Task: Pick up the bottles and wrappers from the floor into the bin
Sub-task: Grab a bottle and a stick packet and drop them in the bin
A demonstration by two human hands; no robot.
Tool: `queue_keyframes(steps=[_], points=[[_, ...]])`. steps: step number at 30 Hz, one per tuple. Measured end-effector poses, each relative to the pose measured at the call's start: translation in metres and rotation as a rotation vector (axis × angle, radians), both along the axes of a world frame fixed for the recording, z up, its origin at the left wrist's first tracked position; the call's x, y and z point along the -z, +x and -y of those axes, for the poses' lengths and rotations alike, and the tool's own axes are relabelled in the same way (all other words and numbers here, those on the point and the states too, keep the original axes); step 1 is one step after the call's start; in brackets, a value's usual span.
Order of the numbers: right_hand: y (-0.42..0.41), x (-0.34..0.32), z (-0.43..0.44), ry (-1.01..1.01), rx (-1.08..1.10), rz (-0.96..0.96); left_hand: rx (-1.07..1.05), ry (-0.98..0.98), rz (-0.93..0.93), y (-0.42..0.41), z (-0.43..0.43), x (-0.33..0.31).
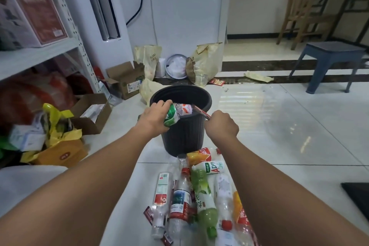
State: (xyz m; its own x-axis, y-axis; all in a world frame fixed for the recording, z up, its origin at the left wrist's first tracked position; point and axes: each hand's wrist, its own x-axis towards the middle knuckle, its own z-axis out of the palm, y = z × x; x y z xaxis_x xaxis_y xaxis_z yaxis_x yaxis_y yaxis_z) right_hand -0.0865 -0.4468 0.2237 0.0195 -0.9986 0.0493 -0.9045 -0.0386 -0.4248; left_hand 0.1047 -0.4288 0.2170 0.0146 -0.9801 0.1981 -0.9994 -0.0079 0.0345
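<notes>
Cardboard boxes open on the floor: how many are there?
2. The far open box sits back left of the bin; the near open box lies left of it, beside the yellow bag. Clutter under the shelf may hide more.

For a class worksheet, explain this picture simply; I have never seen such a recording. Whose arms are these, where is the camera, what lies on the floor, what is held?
No machine here: the arms are a person's, and the one picture comes from a camera worn on their head, looking forward and down. Both hands reach over a black bin on the tiled floor. The left hand grips a green-and-white drink container; the right hand pinches a thin red wrapper at the bin's rim. One bottle lies inside the bin. Nearer the person, a pile of plastic bottles and some small red wrappers lie on the floor.
</notes>
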Motion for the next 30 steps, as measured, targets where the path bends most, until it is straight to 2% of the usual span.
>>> queue_keyframes(steps=[6,15,24,30], points=[[0.033,-0.004,0.034,-0.020,0.002,0.018,0.034,-0.004,0.055,0.020,0.048,0.000],[0.040,-0.012,0.072,-0.004,0.075,0.050,0.091,0.032,0.071,0.018,0.114,0.014],[0.048,0.003,0.082,-0.014,0.109,-0.003,0.119,0.088,0.208,0.017,0.140,0.026],[0.058,0.008,0.089,-0.043,0.102,-0.027,0.114,0.158,0.219,0.016,0.146,0.035]])
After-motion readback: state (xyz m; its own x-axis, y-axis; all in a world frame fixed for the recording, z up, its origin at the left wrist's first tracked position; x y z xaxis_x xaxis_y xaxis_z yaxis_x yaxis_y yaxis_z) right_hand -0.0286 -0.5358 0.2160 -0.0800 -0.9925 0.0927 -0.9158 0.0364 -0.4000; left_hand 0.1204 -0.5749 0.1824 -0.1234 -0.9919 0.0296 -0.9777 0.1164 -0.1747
